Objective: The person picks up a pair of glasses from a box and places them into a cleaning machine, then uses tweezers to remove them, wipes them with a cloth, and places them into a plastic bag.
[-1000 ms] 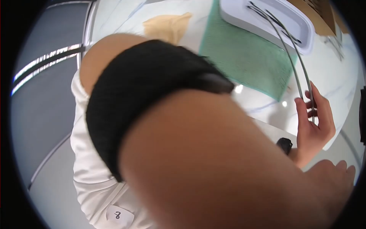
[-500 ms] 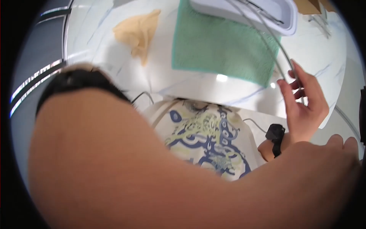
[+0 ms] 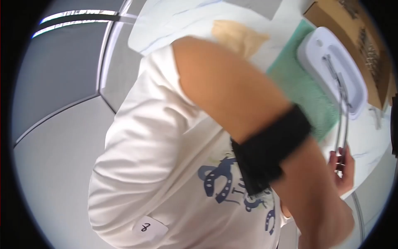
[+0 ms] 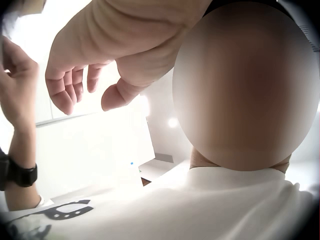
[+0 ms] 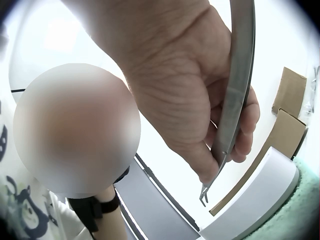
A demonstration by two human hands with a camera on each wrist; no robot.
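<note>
Long metal tongs [image 3: 345, 120] are gripped in my right hand [image 3: 345, 172], their far end over a white oval tray [image 3: 304, 52] that holds dark metal tools. Up close in the right wrist view, the thumb and fingers of my right hand [image 5: 175, 85] close around the flat metal arms [image 5: 235, 100]. My left hand [image 4: 120, 50] hangs with loosely bent fingers and holds nothing in the left wrist view. In the head view a raised arm with a black band crosses the middle, and its hand is too blurred to make out.
A green towel [image 3: 298, 83] lies beside and under the tray. Beyond the tray stands a cardboard box [image 3: 321, 16] with metal items inside. A beige cloth [image 3: 238, 37] lies on the white marbled table [image 3: 174, 20]. More metal pieces [image 3: 376, 118] lie near the box.
The head view has turned, and tray, towel and cloth sit further right. The black-banded arm has swung across the middle. My right hand still grips the tongs and appears lower in view.
</note>
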